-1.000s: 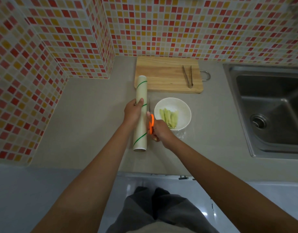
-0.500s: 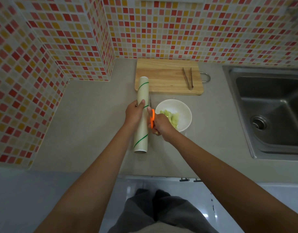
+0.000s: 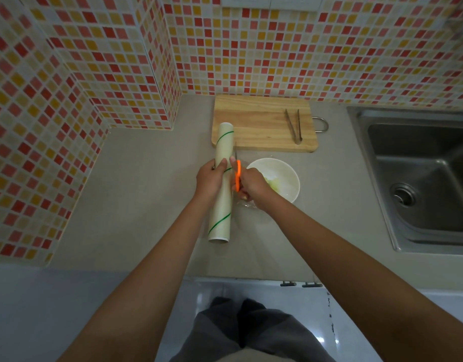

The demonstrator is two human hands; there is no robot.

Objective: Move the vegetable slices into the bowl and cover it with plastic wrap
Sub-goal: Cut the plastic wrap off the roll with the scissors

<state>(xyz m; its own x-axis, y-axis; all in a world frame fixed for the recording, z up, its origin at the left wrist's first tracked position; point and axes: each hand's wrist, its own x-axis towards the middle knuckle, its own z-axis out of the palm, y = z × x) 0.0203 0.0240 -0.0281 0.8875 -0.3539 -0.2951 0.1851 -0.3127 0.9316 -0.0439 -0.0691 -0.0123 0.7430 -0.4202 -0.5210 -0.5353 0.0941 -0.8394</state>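
Item: cutting the wrap, near to far.

- Plastic wrap roll (image 3: 221,184): lies lengthwise on the tabletop (image 3: 136,184), near end open towards us. Our left hand (image 3: 210,179) is closed around its middle, pinning it.
- Scissors (image 3: 237,176), orange handles: gripped in our right hand (image 3: 251,186), blades pointing far along the roll's right edge.
- Bowl (image 3: 287,176), white: just right of the roll, vegetable slices (image 3: 274,183) already inside, partly hidden by our right hand. Film seems drawn over it; a crumpled clear edge shows near the bowl.
- Step, we judge: slices moved, sheet being severed. Next: finish the cut to the far end, then press film around the rim.
- Cutting board (image 3: 261,124), far, bare but for tongs (image 3: 294,126); its near-left corner meets the roll's far end.
- Sink (image 3: 421,178), right, well apart. Nothing blocks us.
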